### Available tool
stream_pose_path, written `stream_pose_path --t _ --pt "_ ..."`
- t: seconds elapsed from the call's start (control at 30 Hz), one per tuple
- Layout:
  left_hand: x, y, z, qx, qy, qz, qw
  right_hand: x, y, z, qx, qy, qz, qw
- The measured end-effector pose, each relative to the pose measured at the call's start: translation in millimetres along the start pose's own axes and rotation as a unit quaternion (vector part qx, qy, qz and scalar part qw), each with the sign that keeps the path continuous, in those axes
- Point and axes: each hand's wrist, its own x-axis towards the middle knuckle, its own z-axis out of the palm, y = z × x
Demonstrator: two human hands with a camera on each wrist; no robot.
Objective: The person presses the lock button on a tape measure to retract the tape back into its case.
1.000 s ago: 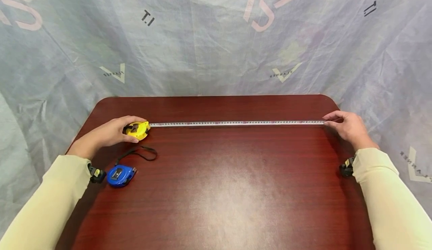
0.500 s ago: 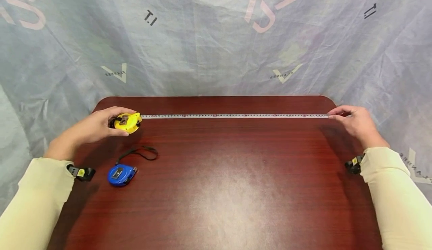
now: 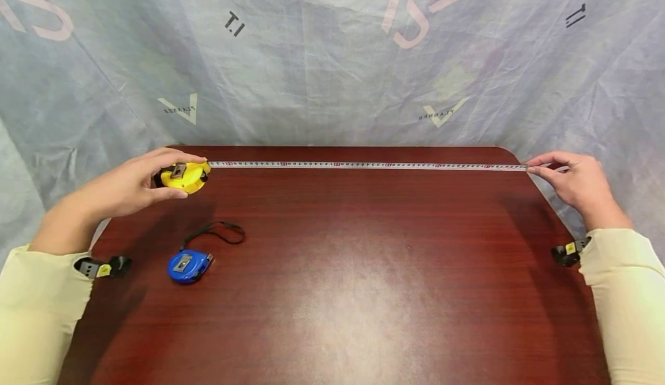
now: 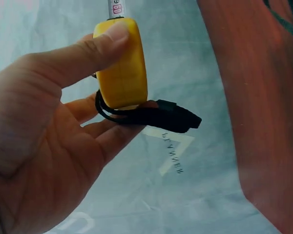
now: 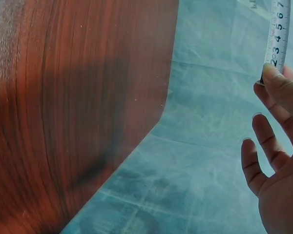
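My left hand (image 3: 130,183) grips the yellow case of a tape measure (image 3: 186,178) above the table's left side. In the left wrist view the thumb presses on the yellow case (image 4: 121,73), and a black wrist strap (image 4: 166,116) hangs by the fingers. The white blade (image 3: 358,166) stretches straight across to the right. Its end is pinched between thumb and forefinger of my right hand (image 3: 582,186); in the right wrist view the blade end (image 5: 277,41) shows low numbers, and the other fingers of the right hand (image 5: 283,185) are spread.
A blue tape measure (image 3: 189,266) with a black strap (image 3: 228,236) lies on the left of the dark red wooden table (image 3: 374,246). A grey printed cloth (image 3: 332,73) hangs behind the table and down its sides.
Both hands have risen off the table and moved apart, the left hand leftward and the right hand rightward, so more blade shows between them. The blue tape measure stays on the table.
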Motion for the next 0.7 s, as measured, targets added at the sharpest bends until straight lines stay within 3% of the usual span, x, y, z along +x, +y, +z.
stream_pose_path --t 0.1,0.23,0.4,0.7 --pt "-0.6 4.9 -3.3 0.015 -0.006 0.015 0.9998 -0.2 0.5 -2.7 -0.001 0.0 -0.004 1.0" --pt "-1.1 11.9 -6.2 0.038 -0.023 0.007 0.999 -0.7 0.3 -6.0 -0.003 -0.008 -0.001 1.0" --pt "-6.4 16.0 -3.5 0.073 -0.023 0.004 0.9971 -6.9 -5.3 -9.4 -0.003 -0.011 0.005 0.9999" --pt "-15.3 20.9 1.5 0.089 -0.036 0.009 0.9954 -7.7 -9.5 -13.6 -0.002 0.003 0.003 1.0"
